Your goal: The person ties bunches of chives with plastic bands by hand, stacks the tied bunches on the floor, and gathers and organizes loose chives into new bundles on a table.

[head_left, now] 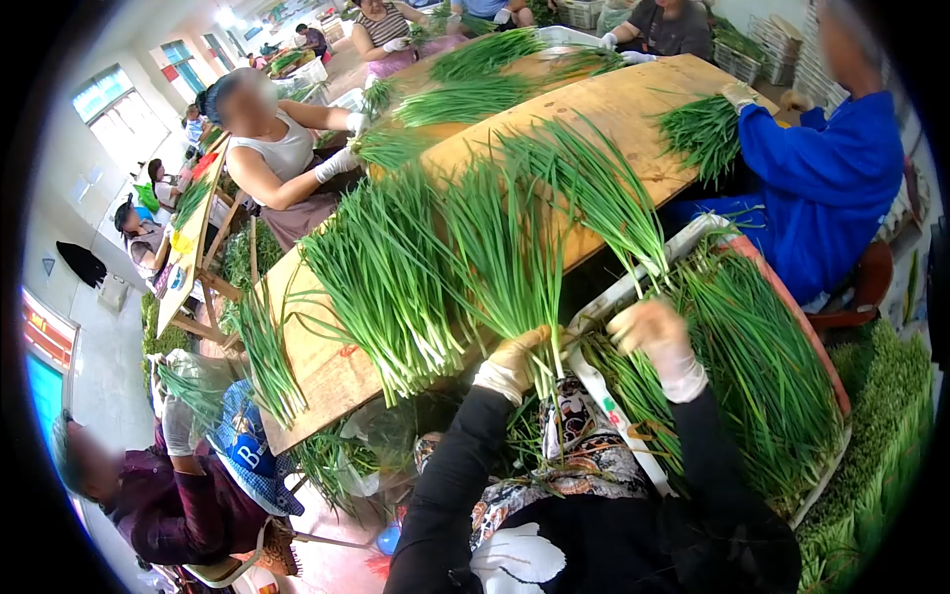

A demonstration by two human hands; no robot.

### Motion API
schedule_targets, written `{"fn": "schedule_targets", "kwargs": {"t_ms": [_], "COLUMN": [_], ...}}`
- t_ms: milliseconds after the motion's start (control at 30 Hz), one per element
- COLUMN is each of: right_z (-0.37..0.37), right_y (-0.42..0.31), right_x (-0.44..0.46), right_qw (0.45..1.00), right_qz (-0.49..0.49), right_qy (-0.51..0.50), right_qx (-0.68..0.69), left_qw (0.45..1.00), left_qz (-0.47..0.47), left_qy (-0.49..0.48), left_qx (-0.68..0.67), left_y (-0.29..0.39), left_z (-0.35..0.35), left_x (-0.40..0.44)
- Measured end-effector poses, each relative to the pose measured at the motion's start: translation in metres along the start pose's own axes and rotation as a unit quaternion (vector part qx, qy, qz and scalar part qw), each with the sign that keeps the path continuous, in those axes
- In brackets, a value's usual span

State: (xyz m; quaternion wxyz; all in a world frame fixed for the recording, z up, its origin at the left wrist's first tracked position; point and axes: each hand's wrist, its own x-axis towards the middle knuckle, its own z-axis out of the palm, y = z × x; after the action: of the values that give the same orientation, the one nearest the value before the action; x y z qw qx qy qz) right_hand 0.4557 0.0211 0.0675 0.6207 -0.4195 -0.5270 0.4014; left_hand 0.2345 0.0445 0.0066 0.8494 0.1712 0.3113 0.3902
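Note:
My left hand point(520, 358), in a pale glove, is closed round the white lower ends of a bunch of long green stalks point(515, 257), whose leaves fan out over the wooden table point(327, 346). My right hand point(648, 332), gloved and blurred by motion, is raised just right of the bunch, over the rim of a large basket point(762, 366) full of green stalks; whether it holds anything is unclear. A thick pile of stalks point(391, 277) lies on the table left of the held bunch. Another bunch point(604, 198) lies beyond my right hand, its ends over the edge.
A person in blue point(831, 178) sits at the right, a gloved hand by some stalks point(701, 134). A person in a white top point(282, 153) works across the table. Another person point(188, 495) sits at lower left with a plastic bag point(203, 381). More people sit farther back.

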Motion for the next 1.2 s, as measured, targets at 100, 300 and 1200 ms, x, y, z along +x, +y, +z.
{"fn": "schedule_targets", "kwargs": {"t_ms": [100, 300, 1200], "right_z": [-0.001, -0.010, 0.122], "right_y": [-0.006, 0.014, -0.026], "right_x": [-0.011, 0.016, 0.156], "right_qw": [0.881, 0.858, 0.970], "right_qz": [0.059, 0.331, -0.085], "right_qy": [-0.426, -0.392, -0.223], "right_qx": [-0.199, 0.020, 0.051], "left_qw": [0.997, 0.995, 0.956], "left_qz": [0.002, -0.011, 0.160], "left_qy": [-0.032, -0.094, -0.231], "left_qx": [-0.074, -0.040, -0.087], "left_y": [-0.002, -0.005, 0.131], "left_z": [0.005, 0.017, 0.074], "left_x": [-0.001, -0.008, 0.082]}}
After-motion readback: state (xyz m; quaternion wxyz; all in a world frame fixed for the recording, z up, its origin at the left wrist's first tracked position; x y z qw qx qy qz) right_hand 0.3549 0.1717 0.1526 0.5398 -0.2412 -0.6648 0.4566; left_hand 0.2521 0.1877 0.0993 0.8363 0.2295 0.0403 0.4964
